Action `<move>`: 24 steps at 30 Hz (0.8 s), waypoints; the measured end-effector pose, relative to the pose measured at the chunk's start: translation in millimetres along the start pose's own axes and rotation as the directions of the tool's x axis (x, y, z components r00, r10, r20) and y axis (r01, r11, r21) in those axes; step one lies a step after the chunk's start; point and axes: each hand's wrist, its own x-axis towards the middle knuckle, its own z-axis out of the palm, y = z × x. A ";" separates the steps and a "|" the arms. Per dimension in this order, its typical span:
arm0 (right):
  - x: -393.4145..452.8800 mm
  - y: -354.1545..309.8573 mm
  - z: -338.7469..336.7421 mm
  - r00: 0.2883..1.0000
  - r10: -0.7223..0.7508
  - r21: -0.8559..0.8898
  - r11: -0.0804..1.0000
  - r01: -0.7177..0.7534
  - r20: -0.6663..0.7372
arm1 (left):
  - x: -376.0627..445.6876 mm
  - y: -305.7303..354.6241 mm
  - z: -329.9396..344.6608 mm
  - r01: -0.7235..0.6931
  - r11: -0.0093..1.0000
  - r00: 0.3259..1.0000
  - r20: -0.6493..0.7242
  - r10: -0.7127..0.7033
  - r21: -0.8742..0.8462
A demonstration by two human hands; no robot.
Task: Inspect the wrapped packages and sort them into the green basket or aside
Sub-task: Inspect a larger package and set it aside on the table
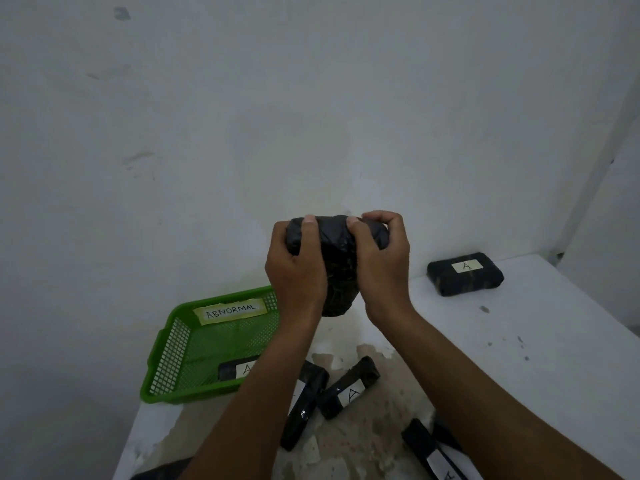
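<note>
I hold a black wrapped package (337, 265) up in front of me, above the table. My left hand (296, 268) grips its left side and my right hand (382, 263) grips its right side, thumbs pressed on the near face. The green basket (180, 348), labelled ABNORMAL, sits at the left on the table. One black package with an A label (239, 370) lies inside it, partly hidden by my left forearm. Another labelled package (465, 273) lies apart at the back right.
Loose black packages lie on the white table (536, 358) below my arms: one (349, 393) in the middle, one (303, 410) beside it, one (433, 452) at the lower right. A white wall stands close behind. The table's left edge runs just past the basket.
</note>
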 end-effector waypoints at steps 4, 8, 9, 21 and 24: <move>-2.5 6.2 -0.4 1.000 0.003 -0.072 0.997 -0.003 0.010 | -0.3 -8.3 -1.0 0.016 1.000 1.000 -0.004 -0.016 -0.003; -4.1 7.9 -2.9 0.998 0.029 -0.065 0.998 -0.026 0.047 | -0.1 -10.4 -2.5 0.054 0.998 0.998 0.018 -0.053 -0.013; -4.2 7.8 -3.2 0.998 0.031 -0.046 0.999 -0.028 0.057 | 0.9 -10.4 -2.6 0.052 0.998 0.998 0.024 -0.051 -0.019; 7.1 8.3 -14.0 0.873 0.420 0.082 0.889 -0.451 0.247 | 2.7 -23.4 -9.5 -0.121 0.987 0.993 -0.019 0.119 -0.110; 20.0 6.7 -28.0 0.560 0.743 -0.010 0.605 -0.796 0.367 | 1.5 -28.7 -18.0 -0.283 0.948 0.953 0.063 0.295 -0.146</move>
